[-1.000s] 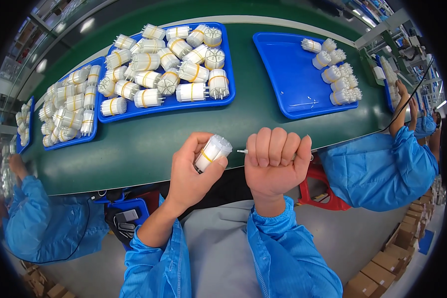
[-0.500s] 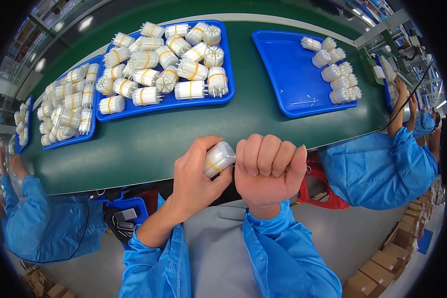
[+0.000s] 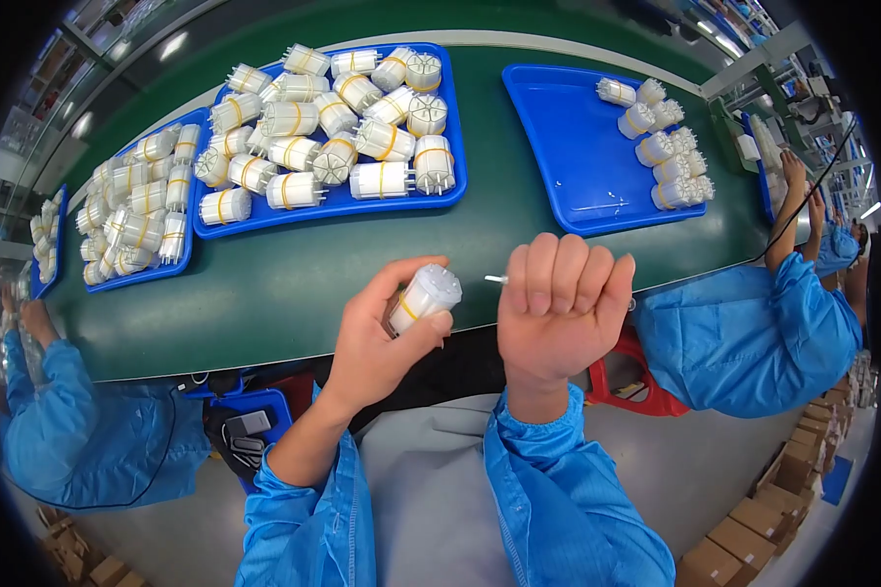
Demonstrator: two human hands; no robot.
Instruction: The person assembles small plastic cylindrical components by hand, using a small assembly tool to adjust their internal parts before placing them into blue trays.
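In my left hand (image 3: pixel 367 338) is a white cylindrical bundle (image 3: pixel 427 296) with a yellow band round it, tilted so its round end faces up and right. My fingers and thumb wrap its sides. Just to its right, my right hand (image 3: pixel 558 298) is closed with the palm side up. A short, thin white stick (image 3: pixel 496 279) pokes out of that fist on the side toward the bundle; its other end is hidden in the fingers. Stick and bundle are apart. Both hands are above the near edge of the green table (image 3: pixel 294 269).
Similar banded bundles fill a big blue tray (image 3: pixel 333 217) and another blue tray (image 3: pixel 142 279) at the left. A blue tray (image 3: pixel 587 147) at the far right has several bundles along its right side. Co-workers in blue sit at both sides; a red stool (image 3: pixel 646 386) stands right.
My right hand has moved right, away from the bundle, and the white stick now shows at its fist. The left hand still holds the bundle, its end turned more into view.
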